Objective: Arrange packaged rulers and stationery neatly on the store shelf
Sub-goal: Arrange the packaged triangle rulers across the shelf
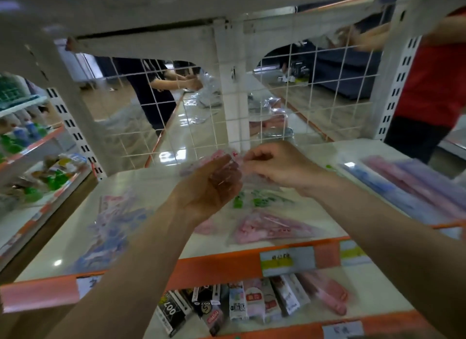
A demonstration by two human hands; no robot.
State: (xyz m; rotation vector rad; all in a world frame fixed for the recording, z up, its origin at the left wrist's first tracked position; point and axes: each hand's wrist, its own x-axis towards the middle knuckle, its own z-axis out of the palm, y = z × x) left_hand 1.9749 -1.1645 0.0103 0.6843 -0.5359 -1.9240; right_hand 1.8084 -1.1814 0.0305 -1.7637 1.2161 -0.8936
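My left hand (214, 184) and my right hand (280, 166) hold one clear packet with pink contents (222, 159) above the middle of the white shelf (161, 184). The left palm cups it from below and the right fingers pinch its right edge. Flat on the shelf lie a blue ruler packet (113, 227) at the left, a green packet (262, 200) under my hands, and a pink triangle-ruler packet (264, 227) near the front. A row of long pink, purple and blue packets (413, 187) lies at the right.
A white wire grid (201, 121) backs the shelf, under an upper shelf board (151, 13). An orange front rail with price tags (287, 260) runs below my arms. The lower shelf holds small boxed items (239, 306). Other people work behind the grid and at the right.
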